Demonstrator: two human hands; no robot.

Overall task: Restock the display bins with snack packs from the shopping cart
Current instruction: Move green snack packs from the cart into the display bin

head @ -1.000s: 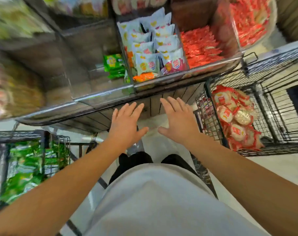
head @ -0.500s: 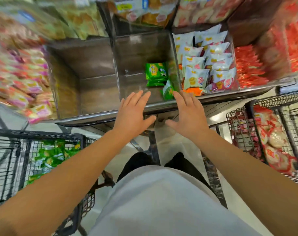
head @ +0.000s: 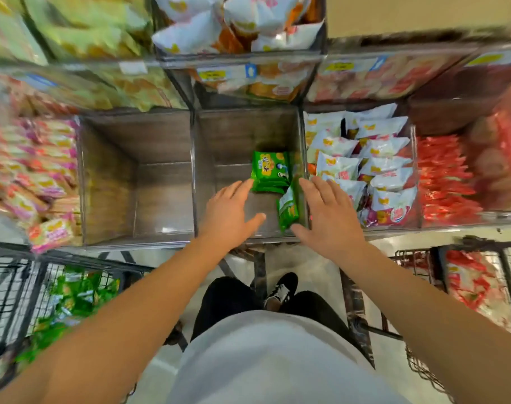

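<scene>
Right now the green snack packs (head: 270,172) lie in the display bin (head: 245,132) under your hands: a small stack just beyond the fingertips of both hands, and one more pack (head: 288,206) standing on edge against the bin's right wall, between your two hands and nearer the right one. Your left hand (head: 228,211) is spread flat with straight fingers, grasping nothing, its fingertips just short of the stack. Your right hand (head: 327,212) is likewise released, fingers extended over the divider beside the tilted pack.

Most of that bin's floor is bare, so I judge the restocking has barely begun. More green packs wait in the shopping cart (head: 24,301) low to the left of your left arm.

What could go wrong: the upright pack looks loosely propped, and a brush from your right hand could tip it flat or knock it crooked. The white packs (head: 365,158) sit in the bin just right of your right hand, so a careless reach could disturb them. A second cart with red packs (head: 476,284) stands beneath your right arm; pulling from it would mix stock. The bin left of your left hand (head: 137,141) is bare too, so a green pack could land there by mistake.
</scene>
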